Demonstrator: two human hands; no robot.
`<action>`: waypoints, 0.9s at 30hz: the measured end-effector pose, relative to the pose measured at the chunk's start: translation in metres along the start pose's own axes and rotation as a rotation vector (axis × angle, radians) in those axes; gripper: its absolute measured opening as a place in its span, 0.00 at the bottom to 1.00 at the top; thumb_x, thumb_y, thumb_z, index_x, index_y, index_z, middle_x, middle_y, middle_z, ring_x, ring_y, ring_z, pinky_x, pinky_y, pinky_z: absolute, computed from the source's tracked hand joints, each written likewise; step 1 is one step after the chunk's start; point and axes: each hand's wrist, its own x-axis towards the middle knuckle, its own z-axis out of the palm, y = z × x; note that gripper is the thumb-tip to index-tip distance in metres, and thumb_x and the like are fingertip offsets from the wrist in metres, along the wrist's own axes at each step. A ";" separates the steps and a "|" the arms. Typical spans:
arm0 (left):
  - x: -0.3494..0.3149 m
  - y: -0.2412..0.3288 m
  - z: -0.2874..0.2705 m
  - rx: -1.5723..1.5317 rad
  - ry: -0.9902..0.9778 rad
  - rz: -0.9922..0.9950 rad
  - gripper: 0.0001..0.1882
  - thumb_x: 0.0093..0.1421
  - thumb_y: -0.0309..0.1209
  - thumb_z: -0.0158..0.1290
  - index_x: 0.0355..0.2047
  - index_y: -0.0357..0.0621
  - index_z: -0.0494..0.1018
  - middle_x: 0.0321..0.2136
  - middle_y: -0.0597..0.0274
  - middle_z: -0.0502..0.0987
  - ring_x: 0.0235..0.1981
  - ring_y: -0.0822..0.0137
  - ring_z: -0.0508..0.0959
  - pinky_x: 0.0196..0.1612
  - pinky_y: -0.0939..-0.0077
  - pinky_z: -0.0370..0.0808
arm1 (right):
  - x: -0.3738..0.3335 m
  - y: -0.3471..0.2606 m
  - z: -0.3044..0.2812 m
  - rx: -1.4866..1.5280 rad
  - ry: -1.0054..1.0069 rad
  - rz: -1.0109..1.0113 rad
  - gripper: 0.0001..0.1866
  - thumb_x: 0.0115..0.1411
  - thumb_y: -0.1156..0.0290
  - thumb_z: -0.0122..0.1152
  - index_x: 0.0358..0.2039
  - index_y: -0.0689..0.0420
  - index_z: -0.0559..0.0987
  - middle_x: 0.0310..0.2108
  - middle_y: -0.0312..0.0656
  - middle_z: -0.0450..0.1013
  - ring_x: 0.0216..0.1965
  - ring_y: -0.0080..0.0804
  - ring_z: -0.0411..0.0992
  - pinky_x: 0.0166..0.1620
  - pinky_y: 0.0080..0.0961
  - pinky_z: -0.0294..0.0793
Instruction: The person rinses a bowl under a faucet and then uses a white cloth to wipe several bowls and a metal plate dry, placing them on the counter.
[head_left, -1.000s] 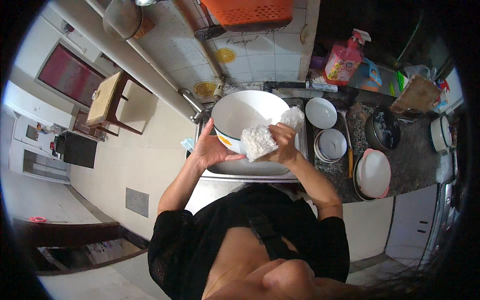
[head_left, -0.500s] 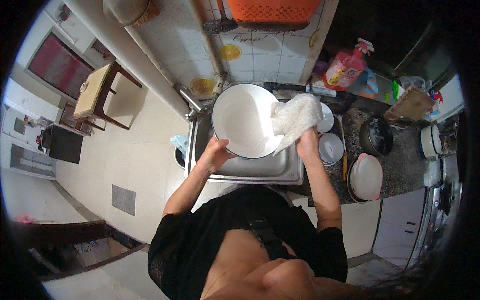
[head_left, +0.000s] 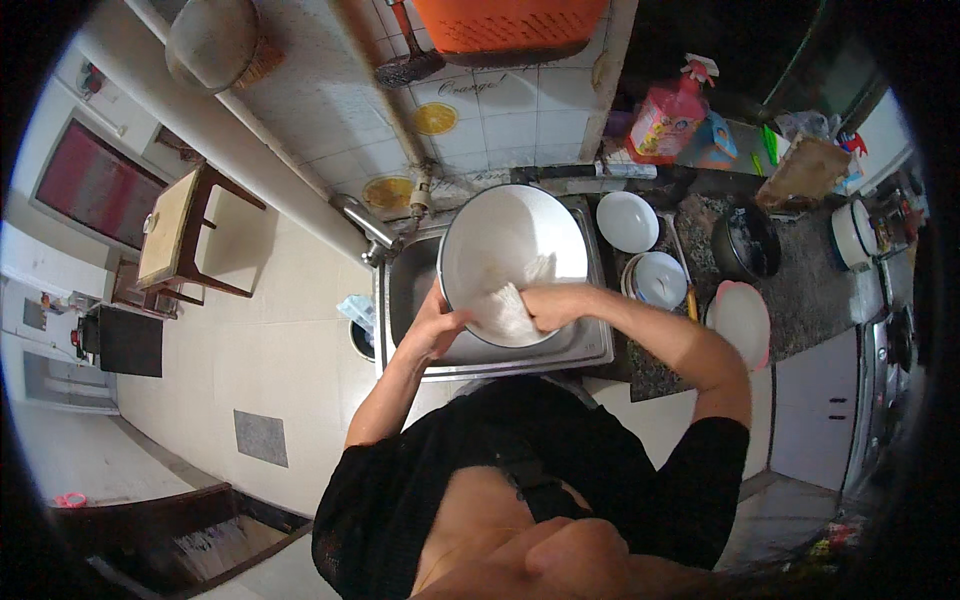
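Over the metal sink (head_left: 430,365) I hold a large white basin (head_left: 487,225) with a dark rim, tilted so its inside shows. My left hand (head_left: 435,325) grips its near left edge, thumb over the rim. Inside the basin my right hand (head_left: 555,307) is closed on a white cloth (head_left: 505,318), pressed against the near inner wall. The fingers of the right hand are partly hidden in the cloth.
Right of the sink are a white bowl (head_left: 628,222), stacked dishes (head_left: 660,280), a dark pot (head_left: 747,245) and a pink-edged dish (head_left: 740,325). A pink bottle (head_left: 667,120) stands behind. The faucet (head_left: 370,230) rises at the sink's left; an orange basket (head_left: 510,30) hangs above.
My right hand has brought the cloth from the basin's right edge down into its near inside. The basin has tilted and shifted slightly right in view; my left hand keeps its hold.
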 end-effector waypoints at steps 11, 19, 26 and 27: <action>0.023 -0.022 0.029 -0.038 -0.107 -0.356 0.41 0.39 0.28 0.48 0.55 0.54 0.43 0.47 0.56 0.55 0.46 0.59 0.62 0.39 0.62 0.69 | -0.038 0.026 -0.002 -1.093 0.683 0.188 0.10 0.43 0.68 0.51 0.30 0.49 0.68 0.32 0.34 0.62 0.36 0.28 0.61 0.38 0.23 0.60; 0.029 -0.063 0.077 -0.060 -0.097 -0.486 0.39 0.40 0.28 0.47 0.55 0.45 0.44 0.49 0.54 0.55 0.46 0.56 0.63 0.46 0.56 0.63 | -0.083 -0.039 0.092 0.347 0.702 0.521 0.18 0.49 0.72 0.48 0.39 0.69 0.63 0.37 0.61 0.63 0.42 0.52 0.64 0.41 0.39 0.65; 0.012 -0.118 0.154 -0.058 -0.375 -0.585 0.38 0.39 0.28 0.52 0.52 0.35 0.50 0.46 0.52 0.63 0.47 0.59 0.65 0.48 0.66 0.63 | -0.277 -0.053 0.146 2.002 1.030 -0.269 0.25 0.53 0.60 0.51 0.50 0.55 0.60 0.45 0.34 0.62 0.45 0.23 0.62 0.44 0.24 0.67; 0.013 -0.134 0.164 -0.076 -0.436 -0.581 0.38 0.39 0.28 0.53 0.52 0.34 0.50 0.46 0.51 0.63 0.46 0.59 0.66 0.47 0.66 0.64 | -0.322 -0.052 0.169 2.015 1.189 -0.355 0.25 0.54 0.60 0.50 0.50 0.55 0.60 0.45 0.34 0.62 0.46 0.24 0.62 0.44 0.25 0.67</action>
